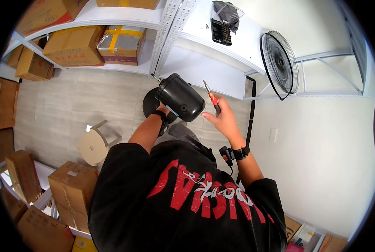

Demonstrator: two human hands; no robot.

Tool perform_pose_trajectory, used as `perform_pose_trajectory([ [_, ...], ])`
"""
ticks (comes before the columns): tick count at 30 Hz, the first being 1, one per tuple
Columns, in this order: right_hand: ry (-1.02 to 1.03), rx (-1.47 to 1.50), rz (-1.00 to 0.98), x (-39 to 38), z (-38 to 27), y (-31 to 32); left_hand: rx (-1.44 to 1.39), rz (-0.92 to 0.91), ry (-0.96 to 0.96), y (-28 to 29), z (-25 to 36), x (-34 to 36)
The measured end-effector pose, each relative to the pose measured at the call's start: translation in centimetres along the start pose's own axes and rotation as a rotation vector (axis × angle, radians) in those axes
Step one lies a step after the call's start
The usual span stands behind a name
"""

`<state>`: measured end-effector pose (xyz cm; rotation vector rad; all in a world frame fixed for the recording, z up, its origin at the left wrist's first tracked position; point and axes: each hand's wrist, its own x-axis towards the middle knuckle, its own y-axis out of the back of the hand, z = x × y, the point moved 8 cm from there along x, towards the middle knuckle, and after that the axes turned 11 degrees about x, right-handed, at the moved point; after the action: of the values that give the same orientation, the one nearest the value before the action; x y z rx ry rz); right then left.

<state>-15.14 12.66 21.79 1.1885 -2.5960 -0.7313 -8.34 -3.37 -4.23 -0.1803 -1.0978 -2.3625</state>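
Note:
In front of me is an electric fan without its grille, its glossy black motor housing (180, 98) tilted, with a thin metal shaft (155, 77) sticking out at the far left end. Below it part of a round black base (149, 103) shows. My left hand (164, 109) is closed on the fan under the housing's left side; most of its fingers are hidden. In my right hand (223, 118), just right of the housing, is a screwdriver (212, 98) with a red and orange handle. Its tip points up and away, apart from the fan.
On the white shelf (248, 46) ahead lie a black bit case (221, 32), a grey plastic bag (227, 14) and a round black fan grille (280, 63) at the edge. Cardboard boxes (76, 46) fill the left racks. A beige stool (93, 147) stands left on the floor.

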Motion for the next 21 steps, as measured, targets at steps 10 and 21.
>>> perform_pose_trajectory([
  [10, -0.109, -0.067, -0.087, 1.9, -0.9, -3.6, -0.131, -0.179, 0.303, 5.0, -2.0, -1.2],
  [21, -0.081, -0.166, -0.11, 1.5, -1.5, -3.5, -0.294, 0.034, 0.456, 12.5, -5.9, -9.9],
])
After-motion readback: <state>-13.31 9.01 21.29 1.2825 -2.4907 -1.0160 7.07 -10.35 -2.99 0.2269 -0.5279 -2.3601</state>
